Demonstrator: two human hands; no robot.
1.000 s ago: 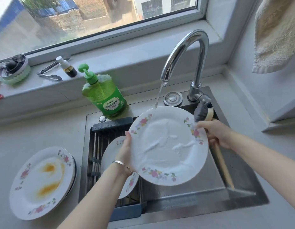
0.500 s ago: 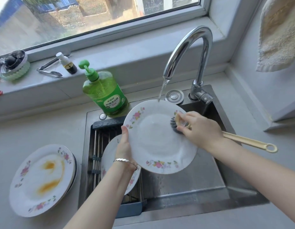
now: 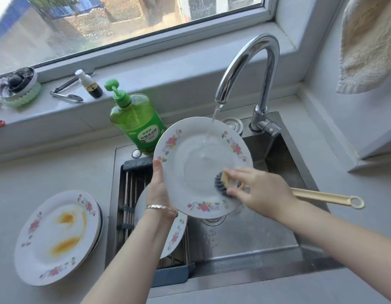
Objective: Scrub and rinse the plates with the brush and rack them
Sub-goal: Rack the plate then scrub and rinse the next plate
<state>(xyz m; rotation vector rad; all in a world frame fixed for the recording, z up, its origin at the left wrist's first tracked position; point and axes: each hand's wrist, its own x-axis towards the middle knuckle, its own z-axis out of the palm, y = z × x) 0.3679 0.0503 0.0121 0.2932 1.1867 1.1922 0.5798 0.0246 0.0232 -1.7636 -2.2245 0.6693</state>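
Observation:
My left hand [image 3: 157,187] grips the left rim of a white floral plate [image 3: 190,163], tilted over the sink under the running tap [image 3: 247,69]. Water lands on the plate's upper middle. My right hand [image 3: 260,191] holds the brush [image 3: 221,185] near its dark head, which presses on the plate's lower right; the cream handle sticks out to the right. Another floral plate [image 3: 176,233] lies on the drying rack [image 3: 128,194] at the sink's left, partly hidden by my left arm. A stack of dirty plates [image 3: 56,235] with orange stains sits on the counter at left.
A green dish-soap pump bottle [image 3: 135,121] stands behind the sink. The steel sink basin [image 3: 245,233] lies below the plate. On the windowsill lie tongs [image 3: 65,93], a small bottle [image 3: 89,84] and a round scrubber holder [image 3: 19,86]. A towel [image 3: 370,40] hangs at upper right.
The brush came from beside the plate's right edge onto its face and slid down to the lower right. The foam streaks are gone and water now runs over the plate.

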